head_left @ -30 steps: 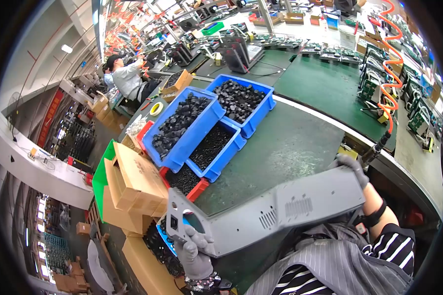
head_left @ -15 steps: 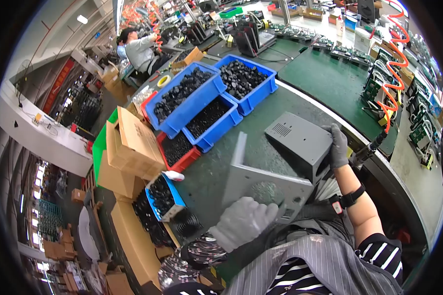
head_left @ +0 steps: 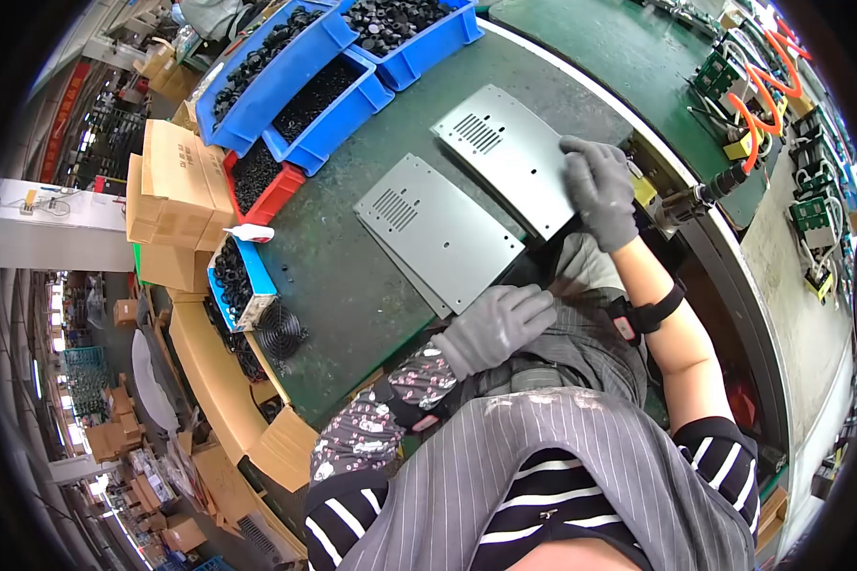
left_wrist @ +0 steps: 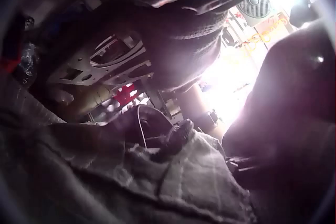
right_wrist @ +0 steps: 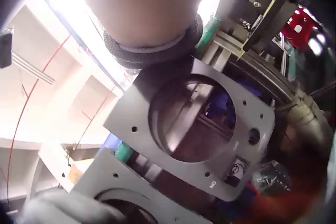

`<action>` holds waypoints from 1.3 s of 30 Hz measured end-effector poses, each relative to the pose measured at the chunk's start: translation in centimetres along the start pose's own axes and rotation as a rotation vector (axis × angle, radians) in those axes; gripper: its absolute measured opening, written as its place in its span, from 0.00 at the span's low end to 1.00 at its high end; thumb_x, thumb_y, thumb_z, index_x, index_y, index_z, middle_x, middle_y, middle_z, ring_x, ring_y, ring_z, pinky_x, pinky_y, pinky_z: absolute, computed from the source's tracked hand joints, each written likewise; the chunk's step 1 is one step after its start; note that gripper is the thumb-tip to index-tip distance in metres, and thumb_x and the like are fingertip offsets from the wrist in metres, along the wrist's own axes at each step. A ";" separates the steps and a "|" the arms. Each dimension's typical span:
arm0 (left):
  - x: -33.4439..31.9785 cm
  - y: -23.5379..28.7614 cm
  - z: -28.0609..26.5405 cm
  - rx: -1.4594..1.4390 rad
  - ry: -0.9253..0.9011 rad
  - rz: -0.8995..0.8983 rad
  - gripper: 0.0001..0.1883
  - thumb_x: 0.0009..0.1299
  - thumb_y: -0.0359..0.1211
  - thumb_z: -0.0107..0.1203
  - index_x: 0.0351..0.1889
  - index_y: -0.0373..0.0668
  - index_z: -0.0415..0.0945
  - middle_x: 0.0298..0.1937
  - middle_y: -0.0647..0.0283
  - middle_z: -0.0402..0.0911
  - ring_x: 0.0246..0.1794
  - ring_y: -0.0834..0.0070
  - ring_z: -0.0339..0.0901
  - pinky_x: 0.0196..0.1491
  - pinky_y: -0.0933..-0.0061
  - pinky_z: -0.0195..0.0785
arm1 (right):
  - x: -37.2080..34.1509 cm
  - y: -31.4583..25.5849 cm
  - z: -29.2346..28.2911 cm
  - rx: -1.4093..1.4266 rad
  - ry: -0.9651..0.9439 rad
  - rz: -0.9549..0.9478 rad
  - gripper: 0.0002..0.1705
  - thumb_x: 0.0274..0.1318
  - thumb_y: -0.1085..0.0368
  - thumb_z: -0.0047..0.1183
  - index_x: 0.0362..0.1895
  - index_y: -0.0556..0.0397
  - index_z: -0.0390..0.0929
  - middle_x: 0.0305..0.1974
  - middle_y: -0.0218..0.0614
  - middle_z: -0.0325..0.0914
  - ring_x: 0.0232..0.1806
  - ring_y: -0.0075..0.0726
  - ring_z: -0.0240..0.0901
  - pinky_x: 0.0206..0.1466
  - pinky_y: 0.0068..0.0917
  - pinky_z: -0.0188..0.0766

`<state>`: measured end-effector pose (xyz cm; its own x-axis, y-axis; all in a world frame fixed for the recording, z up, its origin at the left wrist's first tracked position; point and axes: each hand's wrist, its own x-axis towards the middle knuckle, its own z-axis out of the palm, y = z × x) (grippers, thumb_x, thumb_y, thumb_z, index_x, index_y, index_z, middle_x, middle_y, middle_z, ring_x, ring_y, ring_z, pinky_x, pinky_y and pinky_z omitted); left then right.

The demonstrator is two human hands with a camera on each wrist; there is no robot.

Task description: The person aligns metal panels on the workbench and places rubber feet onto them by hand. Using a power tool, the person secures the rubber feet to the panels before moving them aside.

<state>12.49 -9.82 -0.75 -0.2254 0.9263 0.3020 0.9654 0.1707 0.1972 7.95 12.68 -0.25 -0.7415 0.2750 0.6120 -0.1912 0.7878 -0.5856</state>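
Observation:
Two grey metal housings with slotted vents lie side by side on the green bench in the head view. My gloved left hand (head_left: 500, 328) is at the near corner of the left housing (head_left: 443, 233), fingers extended to the right. At the right edge of the right housing (head_left: 509, 152), my gloved right hand (head_left: 600, 190) rests with loosely bent fingers; its thumb is hidden. The right wrist view shows a housing end (right_wrist: 247, 119) with a big round opening, and the left glove (right_wrist: 68, 208) beside the other. Dark housing ends (left_wrist: 79, 74) appear in the left wrist view.
Blue bins (head_left: 319, 157) and a red bin (head_left: 286, 186) of small black parts stand at the back left. Nearer are cardboard boxes (head_left: 186, 181), a small blue box (head_left: 257, 271), a white bottle (head_left: 252, 232) and a black coil (head_left: 281, 331). An air tool (head_left: 690, 205) hangs at right.
Both hands held one housing across the bench, then its blurred end came down beside another. Now two housings lie side by side and the left hand is off the end. The view has tipped downward.

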 end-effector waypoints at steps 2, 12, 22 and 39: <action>-0.4 0.7 -1.1 0.061 0.122 -0.061 0.13 0.57 0.34 0.53 0.41 0.46 0.77 0.47 0.64 0.75 0.53 0.66 0.69 0.53 0.60 0.64 | -0.1 -0.2 0.3 -0.066 -0.042 -0.081 0.14 0.52 0.58 0.50 0.39 0.53 0.79 0.37 0.42 0.78 0.42 0.50 0.70 0.50 0.39 0.65; -0.3 0.4 -3.4 0.359 -0.007 -0.827 0.30 0.47 0.35 0.61 0.52 0.46 0.72 0.53 0.57 0.72 0.60 0.50 0.62 0.60 0.40 0.52 | 0.8 -2.7 -3.1 -0.133 -0.715 -0.279 0.45 0.33 0.50 0.62 0.61 0.41 0.63 0.60 0.46 0.59 0.60 0.60 0.55 0.62 0.48 0.55; -5.0 0.3 -9.8 0.423 0.415 -0.753 0.25 0.47 0.21 0.49 0.48 0.39 0.74 0.49 0.52 0.73 0.49 0.55 0.72 0.53 0.60 0.67 | 1.1 -0.4 -3.7 -0.023 -0.367 -0.211 0.30 0.35 0.72 0.55 0.51 0.47 0.74 0.51 0.40 0.71 0.51 0.47 0.69 0.54 0.38 0.68; -13.8 4.2 -4.0 0.524 0.364 -0.946 0.23 0.49 0.28 0.54 0.46 0.51 0.75 0.48 0.67 0.70 0.50 0.64 0.64 0.57 0.58 0.55 | -2.2 4.6 0.1 -0.130 -0.076 0.250 0.30 0.44 0.65 0.59 0.55 0.49 0.68 0.50 0.44 0.73 0.53 0.46 0.70 0.55 0.34 0.67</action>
<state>19.16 -23.23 -0.32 -0.8339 0.2139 0.5088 0.3048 0.9470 0.1015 8.62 15.66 -4.33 -0.8021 0.4311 0.4133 0.0835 0.7662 -0.6371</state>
